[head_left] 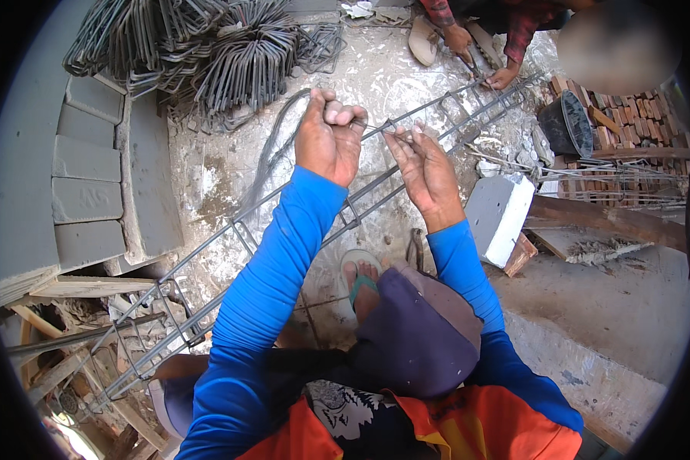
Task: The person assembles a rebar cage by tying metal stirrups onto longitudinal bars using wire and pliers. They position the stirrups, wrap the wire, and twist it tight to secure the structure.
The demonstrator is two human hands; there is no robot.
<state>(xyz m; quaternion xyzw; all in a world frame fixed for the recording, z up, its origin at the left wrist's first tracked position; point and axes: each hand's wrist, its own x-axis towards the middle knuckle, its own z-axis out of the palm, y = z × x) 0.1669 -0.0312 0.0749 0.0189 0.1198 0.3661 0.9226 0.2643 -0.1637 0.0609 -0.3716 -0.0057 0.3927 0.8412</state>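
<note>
Left hand (330,142) holds one wire bundle (273,146).

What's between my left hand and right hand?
In the head view, a thin wire spans the gap between the left hand and right hand; the rebar cage runs behind it, over the stained floor.

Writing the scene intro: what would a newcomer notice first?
A rebar cage runs diagonally from lower left to upper right, left hand and right hand over it, upper centre. Thin wire strands trail from the left hand; heaped steel stirrups sit at upper left.
</note>
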